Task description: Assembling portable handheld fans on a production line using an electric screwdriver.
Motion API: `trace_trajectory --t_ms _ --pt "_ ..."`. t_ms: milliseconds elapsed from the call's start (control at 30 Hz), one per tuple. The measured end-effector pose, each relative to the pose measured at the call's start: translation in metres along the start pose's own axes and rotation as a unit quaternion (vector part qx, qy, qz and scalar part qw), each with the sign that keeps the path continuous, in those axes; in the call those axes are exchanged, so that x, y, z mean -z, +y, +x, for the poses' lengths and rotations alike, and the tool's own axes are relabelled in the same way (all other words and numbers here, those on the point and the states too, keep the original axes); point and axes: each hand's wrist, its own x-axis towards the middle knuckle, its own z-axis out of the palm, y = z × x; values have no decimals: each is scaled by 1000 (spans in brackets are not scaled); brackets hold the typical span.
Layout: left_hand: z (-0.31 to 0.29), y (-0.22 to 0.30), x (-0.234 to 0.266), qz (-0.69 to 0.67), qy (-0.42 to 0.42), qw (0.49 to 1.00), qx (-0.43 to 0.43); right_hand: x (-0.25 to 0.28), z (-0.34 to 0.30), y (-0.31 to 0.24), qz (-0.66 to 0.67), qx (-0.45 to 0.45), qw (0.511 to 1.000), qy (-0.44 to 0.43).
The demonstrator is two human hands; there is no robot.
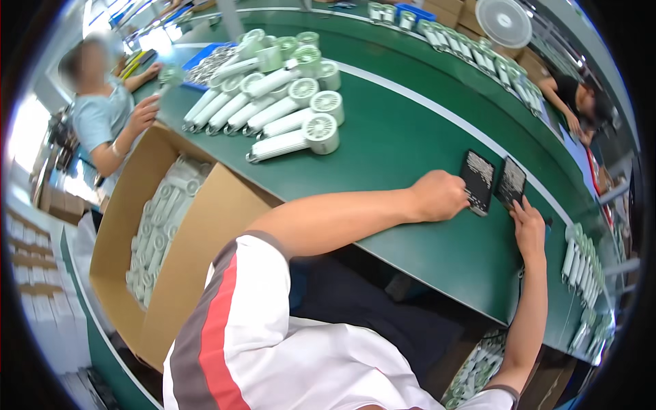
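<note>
Two small black trays lie side by side on the green table, both scattered with tiny pale parts. At the near left edge of the left tray is my left hand, its fingers curled together; whatever they pinch is hidden. My right hand has its fingers against the near edge of the right tray, gripping it there. The small parts in the trays are too fine to name.
Pale green handheld fans lie grouped at the left of the green table, near a blue bin of metal parts. An open cardboard box holds more fans. More fans lie at right. Two people work nearby.
</note>
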Motion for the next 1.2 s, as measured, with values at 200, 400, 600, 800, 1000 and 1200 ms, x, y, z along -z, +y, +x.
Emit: trace_trajectory --t_ms 200,400,600,800,1000,1200 --pt "-9 20 118 -8 75 996 -47 36 -18 -36 33 -76 996 33" --pt "-110 -27 245 234 122 949 175 67 -85 -12 -92 -178 978 59" --pt "-161 -60 243 319 51 932 166 37 -90 5 58 -447 892 32" --pt "-172 -76 240 335 -8 918 210 32 -64 -24 189 -440 878 -19" --pt "-164 -66 240 273 -37 939 204 32 -64 -59 172 -392 903 -9" --pt "-135 -47 220 68 -16 927 369 49 -61 -78 11 -342 940 7"
